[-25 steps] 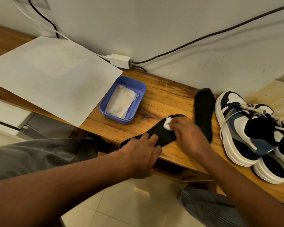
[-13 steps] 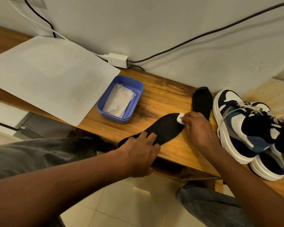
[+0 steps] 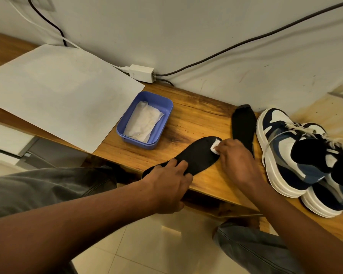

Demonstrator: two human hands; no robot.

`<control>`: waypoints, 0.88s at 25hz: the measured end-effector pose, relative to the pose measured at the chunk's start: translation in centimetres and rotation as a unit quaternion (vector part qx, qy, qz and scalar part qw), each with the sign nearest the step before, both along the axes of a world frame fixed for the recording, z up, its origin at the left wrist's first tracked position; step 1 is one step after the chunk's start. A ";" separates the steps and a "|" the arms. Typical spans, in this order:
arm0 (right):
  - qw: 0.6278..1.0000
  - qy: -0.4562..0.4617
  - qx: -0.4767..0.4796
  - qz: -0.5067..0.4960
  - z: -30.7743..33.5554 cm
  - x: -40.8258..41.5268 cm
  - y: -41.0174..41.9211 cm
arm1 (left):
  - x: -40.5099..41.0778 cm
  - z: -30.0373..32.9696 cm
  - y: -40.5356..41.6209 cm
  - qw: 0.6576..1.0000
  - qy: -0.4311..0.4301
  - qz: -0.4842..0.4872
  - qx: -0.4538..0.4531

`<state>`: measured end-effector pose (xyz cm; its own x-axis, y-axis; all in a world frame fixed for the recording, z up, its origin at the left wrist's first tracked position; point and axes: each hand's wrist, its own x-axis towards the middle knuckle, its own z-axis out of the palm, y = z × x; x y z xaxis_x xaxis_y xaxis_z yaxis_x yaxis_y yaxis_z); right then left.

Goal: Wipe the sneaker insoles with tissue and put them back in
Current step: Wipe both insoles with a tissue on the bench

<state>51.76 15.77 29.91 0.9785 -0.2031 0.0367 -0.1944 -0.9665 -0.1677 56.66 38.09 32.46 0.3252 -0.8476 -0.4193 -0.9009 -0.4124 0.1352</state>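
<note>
- My left hand (image 3: pixel 166 186): fingers curled over the heel end of the black insole (image 3: pixel 196 157), gripping it where it overhangs the front edge of the wooden bench (image 3: pixel 196 119).
- My right hand (image 3: pixel 237 161): fingers bunched round a small wad of white tissue (image 3: pixel 215 145), pinching it and pressing it against the toe end of the same insole.
- Black insole under both hands: lies flat and diagonal on the bench, toe pointing away from me and to the right, heel toward my left knee.
- Second black insole (image 3: pixel 243 125): lies flat on the bench just beyond my right hand, between the first insole and the sneakers; its near end is hidden behind my hand.
- Pair of navy, blue and white sneakers (image 3: pixel 289 155): at the right end of the bench, one stacked partly upon the other, laces loose.
- Blue plastic tray (image 3: pixel 166 107): on the bench to the left of the insoles, apart from them; folded white tissues (image 3: pixel 143 123) lie inside.
- White mat (image 3: pixel 57 95): covers the left part of the bench, its corner just beside the tray.
- White charger block (image 3: pixel 142 73): against the wall, with cables leading off both ways.
</note>
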 end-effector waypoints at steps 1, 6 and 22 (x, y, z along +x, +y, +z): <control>1.000 -0.004 0.006 0.028 0.0 -0.6 1.3 | 0.0 0.0 0.0 1.000 0.000 -0.001 0.002; 0.997 -0.020 0.021 0.070 -0.3 -0.4 0.7 | -0.1 0.0 -0.1 1.000 -0.007 -0.003 -0.002; 0.999 -0.031 -0.005 0.015 -1.1 0.4 -1.2 | 0.1 0.0 0.2 1.000 -0.001 -0.007 -0.001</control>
<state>52.14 14.57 28.85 0.9798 -0.1735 0.0999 -0.1550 -0.9732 -0.1699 56.72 38.28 32.50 0.3143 -0.8528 -0.4171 -0.9068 -0.3997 0.1339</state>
